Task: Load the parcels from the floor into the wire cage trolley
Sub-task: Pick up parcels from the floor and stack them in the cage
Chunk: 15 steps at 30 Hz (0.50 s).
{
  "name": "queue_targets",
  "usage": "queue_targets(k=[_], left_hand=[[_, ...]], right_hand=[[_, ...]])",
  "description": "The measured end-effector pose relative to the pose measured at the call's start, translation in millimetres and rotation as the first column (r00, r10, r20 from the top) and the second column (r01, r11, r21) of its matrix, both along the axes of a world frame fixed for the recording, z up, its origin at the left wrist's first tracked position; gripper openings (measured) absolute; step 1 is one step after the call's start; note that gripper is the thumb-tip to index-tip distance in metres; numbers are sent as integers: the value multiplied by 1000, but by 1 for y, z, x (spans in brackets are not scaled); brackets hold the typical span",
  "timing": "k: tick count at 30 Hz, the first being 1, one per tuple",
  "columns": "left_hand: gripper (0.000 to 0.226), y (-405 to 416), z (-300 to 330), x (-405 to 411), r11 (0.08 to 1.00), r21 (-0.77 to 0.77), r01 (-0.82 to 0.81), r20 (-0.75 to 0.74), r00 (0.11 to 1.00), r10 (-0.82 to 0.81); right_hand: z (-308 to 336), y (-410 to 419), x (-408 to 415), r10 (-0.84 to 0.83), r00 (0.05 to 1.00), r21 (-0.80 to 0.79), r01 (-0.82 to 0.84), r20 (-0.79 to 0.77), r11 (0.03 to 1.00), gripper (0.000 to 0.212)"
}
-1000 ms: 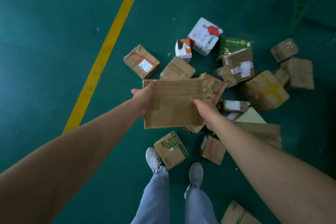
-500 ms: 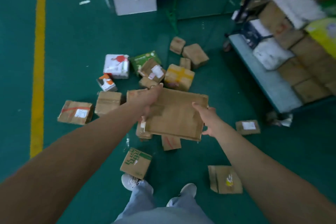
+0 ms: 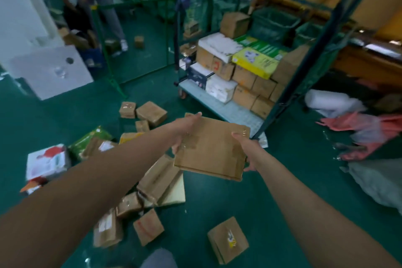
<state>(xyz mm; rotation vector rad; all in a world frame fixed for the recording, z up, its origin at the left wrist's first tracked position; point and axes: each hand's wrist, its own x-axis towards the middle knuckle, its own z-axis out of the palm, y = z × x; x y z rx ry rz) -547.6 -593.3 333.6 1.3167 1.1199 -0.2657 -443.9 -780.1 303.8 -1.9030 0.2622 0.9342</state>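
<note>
I carry a flat brown cardboard parcel (image 3: pixel 212 148) in front of me, above the floor. My left hand (image 3: pixel 185 128) grips its left edge, fingers over the far corner. My right hand (image 3: pixel 248 148) grips its right edge, thumb on top. The wire cage trolley (image 3: pixel 219 106) stands ahead to the right, its near side without mesh. Several stacked boxes, white packets and a yellow box (image 3: pixel 254 63) fill its back half. Several parcels (image 3: pixel 156 178) lie scattered on the green floor below and left of my arms.
A white panel (image 3: pixel 52 72) leans at left. Another person's legs (image 3: pixel 108 13) stand behind a green frame (image 3: pixel 108 67) at the back. Pink and grey bags (image 3: pixel 365 132) lie on the floor at right. A small box (image 3: pixel 228 239) lies near my feet.
The view has swung up and right from the floor pile toward the trolley, which is now much closer. Both hands keep hold of the flat parcel.
</note>
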Motion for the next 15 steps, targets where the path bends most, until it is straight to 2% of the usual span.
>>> queue_targets(k=[1, 6, 8, 12, 15], left_hand=[[85, -3, 7, 18, 1000, 9, 18, -3, 1000, -18], [78, -2, 36, 87, 996, 13, 89, 55, 994, -90], [79, 5, 37, 119, 994, -18, 108, 82, 991, -106], [88, 28, 27, 189, 989, -27, 148, 118, 983, -144], [81, 40, 32, 235, 979, -16, 202, 117, 973, -199]], right_hand=[[9, -7, 14, -5, 1000, 15, 5, 27, 1000, 100], [48, -19, 70, -47, 993, 90, 37, 112, 995, 94], [56, -18, 93, -85, 989, 130, 69, 119, 989, 98], [50, -8, 149, -94, 982, 153, 69, 162, 986, 126], [53, 8, 187, -105, 980, 178, 74, 169, 981, 118]])
